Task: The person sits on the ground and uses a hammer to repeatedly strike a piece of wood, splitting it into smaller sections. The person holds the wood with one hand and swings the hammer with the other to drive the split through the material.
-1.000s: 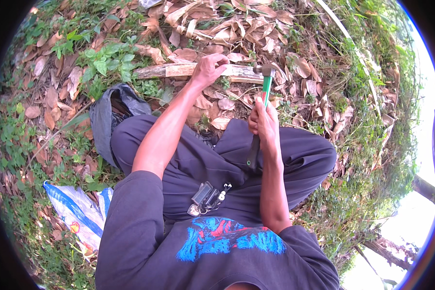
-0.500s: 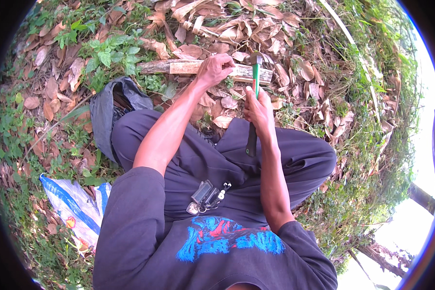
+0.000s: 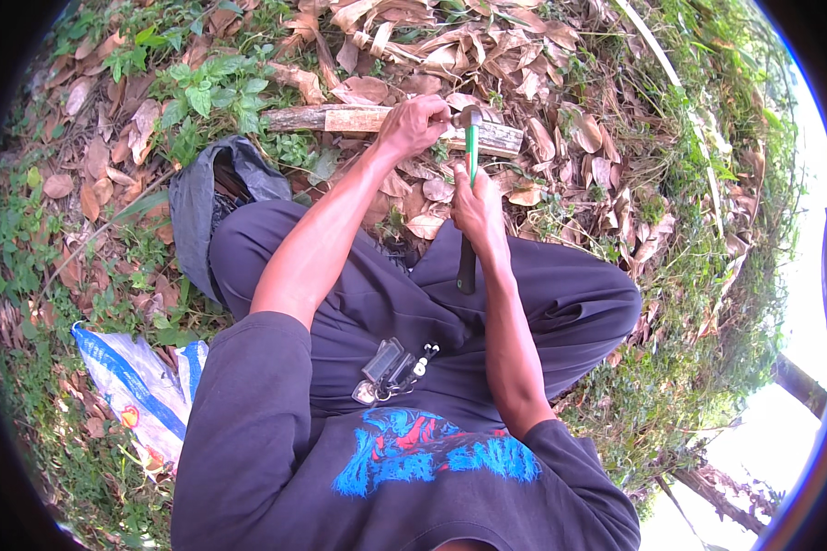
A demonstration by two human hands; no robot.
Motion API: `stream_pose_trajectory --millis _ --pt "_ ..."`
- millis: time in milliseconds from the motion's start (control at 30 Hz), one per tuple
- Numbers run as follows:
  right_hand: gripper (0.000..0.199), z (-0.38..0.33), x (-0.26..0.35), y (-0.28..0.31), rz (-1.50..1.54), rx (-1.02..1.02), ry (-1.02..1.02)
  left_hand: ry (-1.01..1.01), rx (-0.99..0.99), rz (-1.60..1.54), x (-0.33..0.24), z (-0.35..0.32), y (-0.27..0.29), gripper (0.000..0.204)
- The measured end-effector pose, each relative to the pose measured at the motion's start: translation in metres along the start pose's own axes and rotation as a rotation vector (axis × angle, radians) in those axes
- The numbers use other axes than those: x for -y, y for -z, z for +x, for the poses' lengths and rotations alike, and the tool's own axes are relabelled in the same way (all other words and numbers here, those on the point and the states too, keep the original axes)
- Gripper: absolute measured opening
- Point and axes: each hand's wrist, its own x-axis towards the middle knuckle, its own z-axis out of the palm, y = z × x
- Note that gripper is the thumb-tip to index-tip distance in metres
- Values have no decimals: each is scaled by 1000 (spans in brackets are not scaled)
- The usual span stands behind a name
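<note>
My right hand [image 3: 479, 207] is wrapped round a hammer [image 3: 471, 145] with a green shaft and a black lower grip. The hammer's metal head is close beside the fingertips of my left hand [image 3: 415, 127]. Those fingers are pinched together over a length of split wood [image 3: 354, 119]; whatever is between them is too small to make out. The wood lies crosswise on the leafy ground in front of my crossed legs, with a pale cut patch left of my left hand and rough grey bark toward its ends.
A dark open bag [image 3: 198, 207] stands by my left knee, with things inside I cannot make out. Farther back on the left lies a white and blue plastic sack [image 3: 133, 376]. Keys with a fob [image 3: 388, 365] rest at my lap. Dry leaves [image 3: 432, 69] and green plants [image 3: 213, 87] surround the wood.
The hammer and my right hand have moved a little left, bringing the head next to the left fingertips. My left hand has barely shifted, still pinched over the wood.
</note>
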Motion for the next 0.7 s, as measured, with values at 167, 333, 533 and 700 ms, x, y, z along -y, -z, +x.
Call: stream_pose_trajectory --millis 167,333,533,700 --pt "34 -8 16 3 -34 -43 -26 -13 -15 40 1 -1 1 11" --pt "34 -10 2 1 7 -127 21 32 1 49 -1 0 1 12" --pt "29 -1 -14 -9 -79 -103 86 45 12 32 -4 0 1 12" --pt "31 -7 2 -1 40 -96 1 17 -16 61 -1 -1 3 12"
